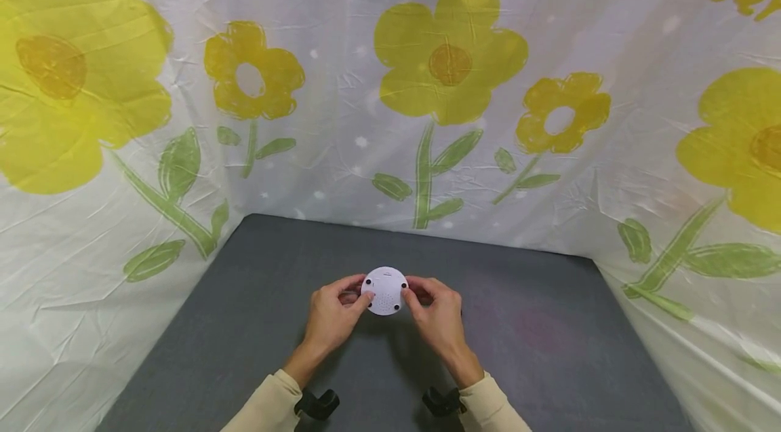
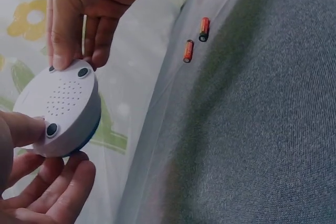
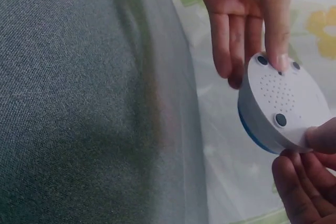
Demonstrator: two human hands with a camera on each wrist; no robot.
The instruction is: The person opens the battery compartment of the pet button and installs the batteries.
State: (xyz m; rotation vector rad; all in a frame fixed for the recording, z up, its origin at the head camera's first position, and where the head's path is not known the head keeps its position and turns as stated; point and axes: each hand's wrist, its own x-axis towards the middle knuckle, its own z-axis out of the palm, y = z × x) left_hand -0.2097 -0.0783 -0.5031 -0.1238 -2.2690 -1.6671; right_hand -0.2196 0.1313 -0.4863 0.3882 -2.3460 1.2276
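Note:
Both hands hold a round white device above the dark table, its underside turned up toward the head camera. On that face are a patch of small holes and several black round feet; a blue band shows on its far side in the right wrist view. My left hand pinches the left rim, thumb on the underside and fingers behind. Opposite it, my right hand grips the right rim the same way. The device's front face is hidden. Two red and black batteries lie on the table in the left wrist view.
A dark grey cloth-like tabletop lies under the hands. White curtains printed with yellow flowers enclose it at the back and both sides. Black straps sit at the wrists by the beige sleeves.

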